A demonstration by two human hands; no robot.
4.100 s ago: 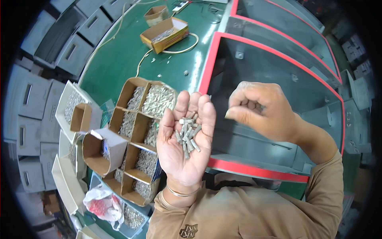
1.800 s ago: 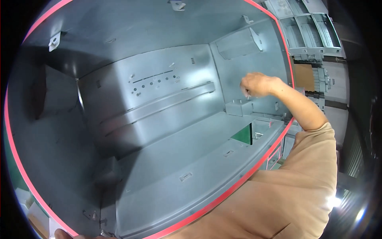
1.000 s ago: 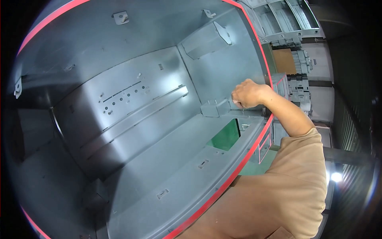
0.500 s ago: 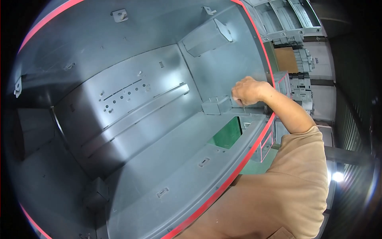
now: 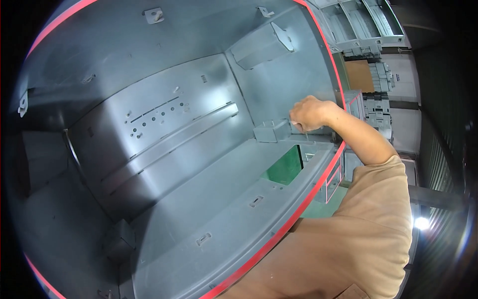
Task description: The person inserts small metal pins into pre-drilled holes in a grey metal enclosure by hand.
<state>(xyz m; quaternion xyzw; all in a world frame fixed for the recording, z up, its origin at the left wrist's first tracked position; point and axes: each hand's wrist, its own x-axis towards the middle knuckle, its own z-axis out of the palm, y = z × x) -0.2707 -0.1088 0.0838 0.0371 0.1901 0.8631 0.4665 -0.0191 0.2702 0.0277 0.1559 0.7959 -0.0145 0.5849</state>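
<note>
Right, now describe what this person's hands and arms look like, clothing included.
The right hand wears no visible glove. The right forearm is bare, with no band or watch in sight. Above it is a loose, plain tan sleeve, creased near its hem. The left hand and arm are out of view.

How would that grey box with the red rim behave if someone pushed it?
The grey box is probably stiff: its sheen and folds suggest sheet metal. It's likely heavy, as it dwarfs the right hand. Its broad, boxy shape makes rolling unlikely.
</note>
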